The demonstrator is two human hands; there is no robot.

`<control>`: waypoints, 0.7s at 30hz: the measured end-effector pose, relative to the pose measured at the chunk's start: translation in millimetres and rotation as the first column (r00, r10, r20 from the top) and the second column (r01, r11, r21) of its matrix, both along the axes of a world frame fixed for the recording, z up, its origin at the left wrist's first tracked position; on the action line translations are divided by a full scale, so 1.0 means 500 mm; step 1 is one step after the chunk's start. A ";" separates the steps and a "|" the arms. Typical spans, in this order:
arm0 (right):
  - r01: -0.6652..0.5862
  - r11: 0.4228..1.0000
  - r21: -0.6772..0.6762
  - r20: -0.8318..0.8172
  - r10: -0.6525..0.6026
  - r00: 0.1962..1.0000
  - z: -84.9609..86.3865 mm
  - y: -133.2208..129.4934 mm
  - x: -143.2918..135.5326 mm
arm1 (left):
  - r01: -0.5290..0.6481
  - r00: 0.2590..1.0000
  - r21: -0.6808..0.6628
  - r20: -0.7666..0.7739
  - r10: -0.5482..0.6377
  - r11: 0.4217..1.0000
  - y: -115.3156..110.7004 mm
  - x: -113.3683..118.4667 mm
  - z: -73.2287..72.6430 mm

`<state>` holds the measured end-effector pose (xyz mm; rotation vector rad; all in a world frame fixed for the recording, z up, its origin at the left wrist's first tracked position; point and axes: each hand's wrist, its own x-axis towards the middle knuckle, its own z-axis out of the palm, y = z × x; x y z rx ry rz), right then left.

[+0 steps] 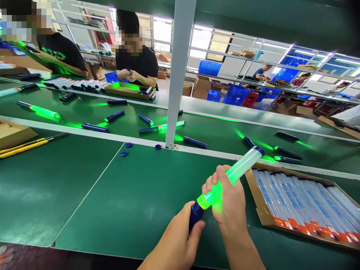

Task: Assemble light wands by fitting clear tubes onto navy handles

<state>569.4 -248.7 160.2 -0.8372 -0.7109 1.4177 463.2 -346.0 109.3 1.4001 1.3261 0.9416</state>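
Note:
A lit green light stick (pixel 241 165) with a dark blue handle and a dark blue end cap is held at a slant above the green table (pixel 135 195). My left hand (pixel 182 232) is wrapped round the handle at the lower end. Higher up, the fingers of my right hand (pixel 229 195) close round the glowing clear tube, just above its yellow-orange band. The capped upper end points to the upper right, near an open cardboard box (pixel 261 215) that holds several clear tubes with orange labels.
Behind a white post (pixel 180 71), a green belt (pixel 126 116) carries several dark blue handles and lit sticks. Loose blue caps (pixel 124 154) lie left of the post. At left are yellow-handled tools (pixel 25 147) and a cardboard tray (pixel 14 135). People work across the belt.

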 end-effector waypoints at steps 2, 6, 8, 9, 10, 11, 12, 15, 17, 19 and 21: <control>0.005 1.000 0.021 -0.002 -0.005 1.000 0.001 -0.001 -0.003 | 0.031 0.997 0.003 -0.065 -0.031 1.000 0.001 0.001 0.002; -0.056 0.998 0.039 -0.001 0.056 0.998 0.003 0.004 0.003 | 0.026 0.964 0.064 -0.267 -0.008 0.998 0.009 0.014 -0.002; -0.132 0.989 0.068 -0.039 0.135 0.990 0.005 0.007 0.009 | 0.020 0.950 0.088 -0.311 0.009 0.996 0.012 0.021 0.000; -0.174 0.981 0.084 -0.066 0.180 0.982 0.005 0.009 0.013 | 0.028 0.954 0.084 -0.301 -0.001 0.996 0.012 0.023 0.003; -0.210 0.973 0.095 -0.094 0.219 0.971 0.006 0.012 0.018 | 0.044 0.962 0.069 -0.274 -0.024 0.997 0.012 0.026 0.007; -0.241 0.965 0.103 -0.118 0.253 0.960 0.006 0.014 0.022 | 0.061 0.970 0.047 -0.237 -0.049 0.997 0.011 0.028 0.012; -0.268 0.957 0.110 -0.139 0.282 0.949 0.006 0.016 0.027 | 0.077 0.978 0.024 -0.197 -0.070 0.997 0.010 0.029 0.017; -0.327 0.934 0.146 -0.189 0.351 0.917 0.004 0.021 0.039 | 0.098 0.989 -0.038 -0.108 -0.102 0.994 0.010 0.033 0.037; -0.347 0.922 0.170 -0.214 0.378 0.901 0.003 0.022 0.047 | 0.112 0.991 -0.075 -0.066 -0.117 0.991 0.010 0.036 0.051; -0.342 0.924 0.171 -0.221 0.374 0.900 0.001 0.021 0.052 | 0.132 0.990 -0.123 -0.039 -0.138 0.984 0.011 0.038 0.063; -0.328 0.928 0.175 -0.216 0.361 0.907 -0.001 0.019 0.057 | 0.162 0.986 -0.156 -0.017 -0.166 0.974 0.011 0.040 0.069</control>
